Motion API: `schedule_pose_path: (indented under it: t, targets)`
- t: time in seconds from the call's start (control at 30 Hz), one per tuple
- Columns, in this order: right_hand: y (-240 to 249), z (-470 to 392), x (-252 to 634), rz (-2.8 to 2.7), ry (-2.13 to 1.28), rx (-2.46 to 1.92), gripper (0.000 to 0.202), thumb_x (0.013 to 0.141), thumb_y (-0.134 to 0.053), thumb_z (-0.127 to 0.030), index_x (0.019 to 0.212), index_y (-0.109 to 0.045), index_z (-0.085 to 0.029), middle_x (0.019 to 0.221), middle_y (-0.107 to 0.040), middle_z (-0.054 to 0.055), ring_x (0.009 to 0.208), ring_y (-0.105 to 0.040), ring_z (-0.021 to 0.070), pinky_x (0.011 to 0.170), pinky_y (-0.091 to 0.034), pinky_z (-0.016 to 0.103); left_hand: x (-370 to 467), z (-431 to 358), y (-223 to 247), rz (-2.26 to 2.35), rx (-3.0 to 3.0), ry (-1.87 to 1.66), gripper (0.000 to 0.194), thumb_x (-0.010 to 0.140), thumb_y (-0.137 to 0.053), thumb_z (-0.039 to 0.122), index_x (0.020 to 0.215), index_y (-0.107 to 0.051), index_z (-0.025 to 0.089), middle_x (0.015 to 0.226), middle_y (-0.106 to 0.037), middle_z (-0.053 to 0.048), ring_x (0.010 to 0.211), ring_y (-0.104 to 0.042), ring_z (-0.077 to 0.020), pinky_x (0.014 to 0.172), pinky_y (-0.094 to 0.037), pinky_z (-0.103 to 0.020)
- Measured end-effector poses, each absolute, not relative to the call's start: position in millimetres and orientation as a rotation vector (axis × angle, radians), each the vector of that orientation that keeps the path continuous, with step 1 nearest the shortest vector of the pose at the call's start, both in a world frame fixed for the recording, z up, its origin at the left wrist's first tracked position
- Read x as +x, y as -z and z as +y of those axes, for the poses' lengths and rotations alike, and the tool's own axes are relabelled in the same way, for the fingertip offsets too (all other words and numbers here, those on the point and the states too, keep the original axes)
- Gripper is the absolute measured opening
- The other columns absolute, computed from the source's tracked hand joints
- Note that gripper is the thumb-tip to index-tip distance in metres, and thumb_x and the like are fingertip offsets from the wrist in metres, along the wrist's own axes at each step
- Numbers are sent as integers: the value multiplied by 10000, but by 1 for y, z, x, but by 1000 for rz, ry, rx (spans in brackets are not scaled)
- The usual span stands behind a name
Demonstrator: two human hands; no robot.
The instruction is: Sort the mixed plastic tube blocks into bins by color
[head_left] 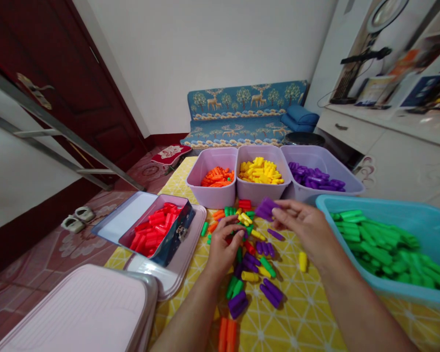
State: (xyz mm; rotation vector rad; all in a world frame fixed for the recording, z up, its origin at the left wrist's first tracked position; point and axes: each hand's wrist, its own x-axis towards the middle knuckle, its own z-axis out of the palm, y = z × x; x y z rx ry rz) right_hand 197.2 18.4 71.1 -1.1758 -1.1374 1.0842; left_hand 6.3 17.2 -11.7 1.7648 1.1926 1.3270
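Observation:
My right hand pinches a few purple pieces just above the table, in front of the lilac bin of yellow pieces. My left hand is low over the mixed pile, its fingers curled; what lies under them is partly hidden. Around both hands lie loose pieces: purple ones, green ones, a yellow one and orange ones. Orange pieces fill part of the left lilac bin, purple pieces the right one.
A turquoise tub with green pieces stands at the right. At the left are an open tin of red pieces and stacked pale lids. A blue sofa, a ladder and a white cabinet stand beyond the table.

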Motion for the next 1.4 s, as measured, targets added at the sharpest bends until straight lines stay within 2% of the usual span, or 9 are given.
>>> schedule_pose_path:
  t: [0.17,0.3,0.37,0.5,0.67,0.93,1.13,1.3,1.4]
  targets:
    - [-93,33,200,-828,-928,-781,260,741,-723,-311,962,-613,-230,1062,-698,43,1072,-648,211,928,-508,384,6,17,11,1186,1770,-1320,162,867,-579,219,901,-737,206,1178,-616,-79,1137,-561,-217,1009,-430,-391]
    - [-63,35,195,-1035,-1033,-1045,319,782,-661,-355,1063,-641,-207,1059,-708,81,957,-683,232,875,-528,433,7,18,12,1184,1752,-1332,157,862,-586,212,897,-740,211,1171,-620,-77,1126,-565,-217,1009,-425,-392]
    - [-39,37,194,-1284,-923,-1318,235,788,-626,-325,956,-696,-176,946,-728,90,881,-680,240,839,-531,439,7,18,13,1183,1740,-1335,158,862,-586,215,896,-741,212,1172,-619,-78,1124,-565,-218,1006,-427,-390]
    - [-1,48,194,-1739,-394,-1478,301,794,-494,-110,972,-727,-174,1096,-695,89,1027,-606,236,964,-455,423,6,18,14,1182,1724,-1339,165,867,-581,226,897,-742,211,1179,-617,-77,1128,-564,-218,998,-432,-380]
    - [16,53,192,-2004,-164,-1678,324,823,-481,-105,993,-750,-162,1224,-648,100,1111,-528,280,992,-420,424,6,18,14,1188,1721,-1340,163,865,-582,226,895,-742,211,1176,-620,-77,1105,-577,-212,996,-433,-383]
    - [19,40,203,-1932,-363,-1626,133,811,-586,-235,844,-705,-186,914,-692,75,911,-605,228,862,-465,362,6,19,14,1178,1721,-1349,159,862,-587,218,894,-742,209,1174,-618,-78,1118,-568,-212,989,-439,-378]
    - [9,19,213,-1929,-635,-1525,125,774,-620,-241,838,-717,-196,925,-682,65,891,-624,211,832,-468,344,6,19,15,1178,1727,-1359,154,862,-589,228,887,-740,213,1173,-618,-77,1115,-571,-215,988,-443,-386]
    - [-1,5,213,-2019,-923,-1420,448,602,-774,-218,1044,-709,-253,1025,-672,39,896,-628,214,803,-482,328,6,19,16,1170,1738,-1356,161,866,-584,236,901,-740,218,1180,-617,-76,1110,-577,-213,982,-451,-381]
    - [-5,3,213,-2052,-912,-1408,463,613,-771,-224,1070,-709,-271,1047,-670,44,921,-625,224,827,-474,343,6,19,17,1170,1745,-1358,163,866,-583,232,898,-743,218,1169,-626,-76,1109,-580,-212,992,-445,-386]
